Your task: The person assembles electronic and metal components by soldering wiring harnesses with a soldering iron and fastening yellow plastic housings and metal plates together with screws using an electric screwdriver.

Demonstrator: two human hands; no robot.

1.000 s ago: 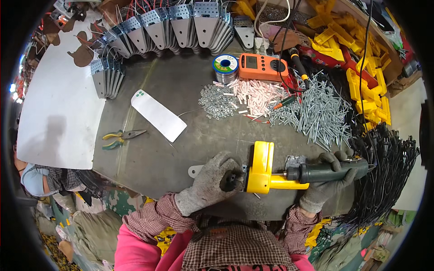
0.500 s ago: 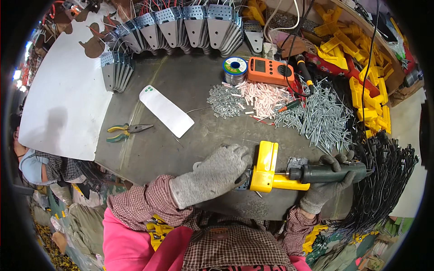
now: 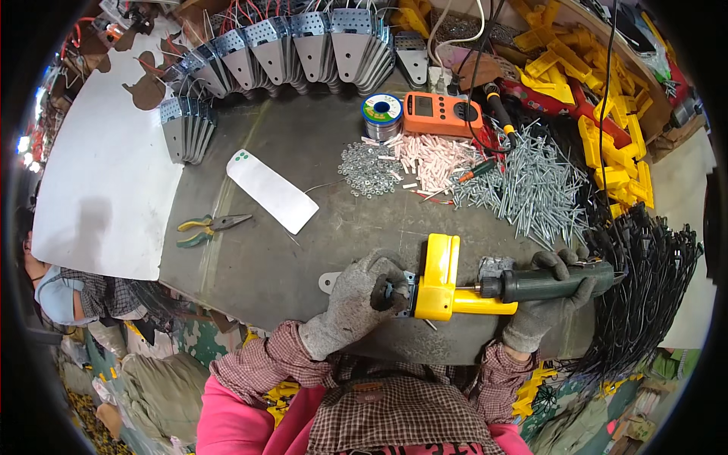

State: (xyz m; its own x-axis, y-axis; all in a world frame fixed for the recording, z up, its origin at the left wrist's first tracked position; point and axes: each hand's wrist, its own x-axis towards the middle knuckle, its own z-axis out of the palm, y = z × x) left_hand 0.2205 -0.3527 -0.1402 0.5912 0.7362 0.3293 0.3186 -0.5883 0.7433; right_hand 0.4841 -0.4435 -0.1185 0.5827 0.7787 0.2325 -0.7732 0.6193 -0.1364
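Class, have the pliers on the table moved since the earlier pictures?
No. The pliers lie across the same stretch of the pale line beneath them, pointing the same way; only the whole view has shifted slightly.

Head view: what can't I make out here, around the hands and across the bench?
All in the head view:
Metal bracket, middle part: hidden by the gloved left hand.
Driver bit, tip: hidden by the yellow plastic part.
Gloved right hand, palm side: hidden behind the electric screwdriver.
Orange multimeter, display reading: too small.
White cable, far end: cut off by the top edge.
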